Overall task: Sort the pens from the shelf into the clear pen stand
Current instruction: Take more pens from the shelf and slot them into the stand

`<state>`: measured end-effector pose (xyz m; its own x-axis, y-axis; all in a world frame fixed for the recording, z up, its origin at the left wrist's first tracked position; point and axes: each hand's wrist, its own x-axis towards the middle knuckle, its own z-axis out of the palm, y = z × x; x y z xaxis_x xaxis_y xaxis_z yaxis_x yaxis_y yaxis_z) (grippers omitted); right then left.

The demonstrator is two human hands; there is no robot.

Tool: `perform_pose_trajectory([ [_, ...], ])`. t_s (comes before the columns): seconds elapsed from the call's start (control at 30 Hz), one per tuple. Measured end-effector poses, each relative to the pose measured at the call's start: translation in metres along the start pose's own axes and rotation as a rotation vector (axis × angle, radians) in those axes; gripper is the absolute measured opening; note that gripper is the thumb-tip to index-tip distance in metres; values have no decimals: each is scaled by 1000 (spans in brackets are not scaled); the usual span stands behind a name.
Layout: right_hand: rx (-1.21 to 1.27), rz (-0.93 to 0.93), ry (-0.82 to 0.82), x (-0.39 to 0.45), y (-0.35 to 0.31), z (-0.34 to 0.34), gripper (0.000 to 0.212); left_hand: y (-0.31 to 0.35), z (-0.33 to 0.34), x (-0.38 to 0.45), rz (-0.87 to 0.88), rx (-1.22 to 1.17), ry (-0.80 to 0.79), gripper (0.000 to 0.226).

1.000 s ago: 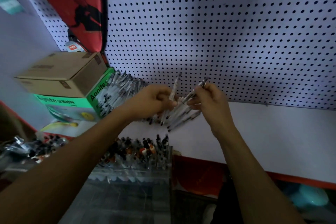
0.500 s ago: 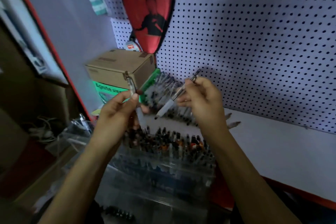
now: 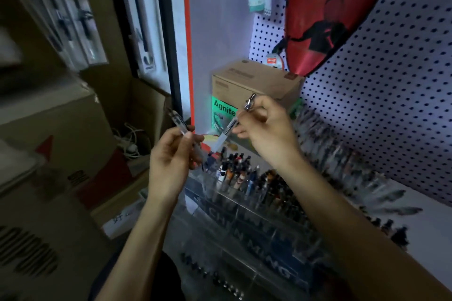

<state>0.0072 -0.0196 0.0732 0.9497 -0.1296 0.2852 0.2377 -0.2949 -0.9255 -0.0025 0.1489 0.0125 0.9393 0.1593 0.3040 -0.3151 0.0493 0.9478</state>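
My left hand (image 3: 171, 154) pinches a clear pen (image 3: 177, 120) that points up and to the left. My right hand (image 3: 266, 129) grips another clear pen (image 3: 228, 129), tip slanting down toward the clear pen stand (image 3: 244, 225). The stand sits below both hands and holds several upright pens with dark and coloured caps (image 3: 234, 173). A heap of loose pens (image 3: 342, 164) lies on the white shelf (image 3: 430, 230) to the right, against the pegboard.
A brown carton on a green Agnite box (image 3: 225, 110) stands at the shelf's back left corner. A red racket cover (image 3: 327, 14) hangs on the pegboard. Cardboard boxes (image 3: 49, 129) and cables fill the dim area to the left.
Both hands left the pen heap, each with a pen, and now hover over the stand. The view swung to the left, revealing the boxes beside the shelf.
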Motion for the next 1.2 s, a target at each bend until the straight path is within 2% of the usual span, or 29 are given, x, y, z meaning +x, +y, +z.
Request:
perform_pose_trajectory([
  [0.33, -438, 5, -189, 22, 25, 34, 14, -26, -8, 13, -101, 94, 3, 7],
  [0.43, -448, 54, -248, 27, 30, 37, 11, -28, -7, 15, -135, 110, 44, 19],
  [0.53, -460, 55, -248, 30, 35, 32, 20, -27, -9, 14, -79, 156, 126, 26],
  [0.6, -462, 56, -228, 30, 34, 23, 19, -24, -8, 10, -11, 165, 165, 28],
  [0.7, -473, 36, -209, 23, 32, 2, 18, -16, -3, 2, 88, 153, 147, 24],
  [0.97, -451, 3, -125, -36, 21, -78, 11, 11, 42, -22, 127, 74, -202, 14],
  [1.1, -513, 29, -44, -61, 19, -129, 8, 34, 92, -35, 152, 101, -468, 15],
  [1.2, -573, 136, 13, -75, 23, -169, 5, 38, 130, -35, 181, 197, -672, 15],
])
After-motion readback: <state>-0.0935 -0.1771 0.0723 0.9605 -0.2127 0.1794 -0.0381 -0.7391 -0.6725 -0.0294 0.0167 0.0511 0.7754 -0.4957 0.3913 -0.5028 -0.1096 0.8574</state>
